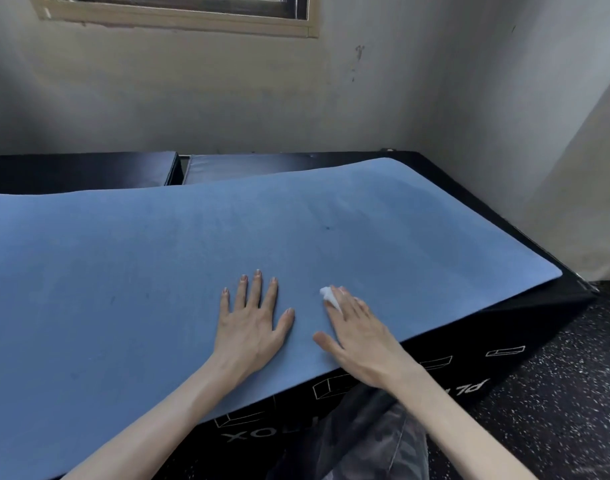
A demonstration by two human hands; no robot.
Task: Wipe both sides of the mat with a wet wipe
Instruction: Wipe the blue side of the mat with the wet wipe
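A large blue mat [158, 265] lies spread flat over a black padded box, filling most of the view. My left hand [253, 320] rests palm down on the mat near its front edge, fingers straight and spread. Just to its right, my right hand [355, 334] lies flat on the mat and presses a small white wet wipe [329, 295] under its fingertips; only a crumpled bit of the wipe shows past the fingers. A small dark speck sits on the mat further back, to the right of centre.
The black padded box [469, 362] with white printed outlines carries the mat. More black pads [82, 171] stand behind against a pale wall. Speckled dark flooring [556, 393] lies to the right. A window frame [179, 19] is above.
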